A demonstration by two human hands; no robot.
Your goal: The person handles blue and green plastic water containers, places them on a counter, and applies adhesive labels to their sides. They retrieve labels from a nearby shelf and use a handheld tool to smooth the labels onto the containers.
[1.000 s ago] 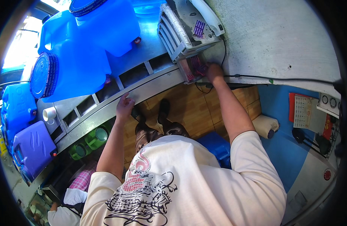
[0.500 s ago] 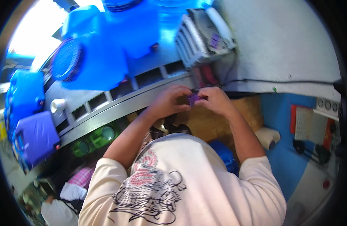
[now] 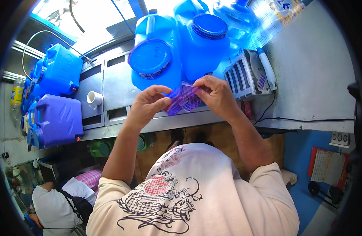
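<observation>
Both my hands are raised in front of me over a steel counter. My left hand and my right hand pinch the two sides of a thin, clear purple plastic piece and hold it stretched between them. Just beyond it lie two big blue water jugs with round screw lids, one on the left and one on the right. My cream printed shirt fills the lower part of the view.
A white machine with slots stands right of the jugs, with a cable along the grey wall ledge. More blue jugs and a purple one sit at the left beside a white cup. Another person crouches at the lower left.
My right hand came away from the spot under the white machine with the purple piece, my left hand left the counter edge, and both rose together to hold it near the jugs.
</observation>
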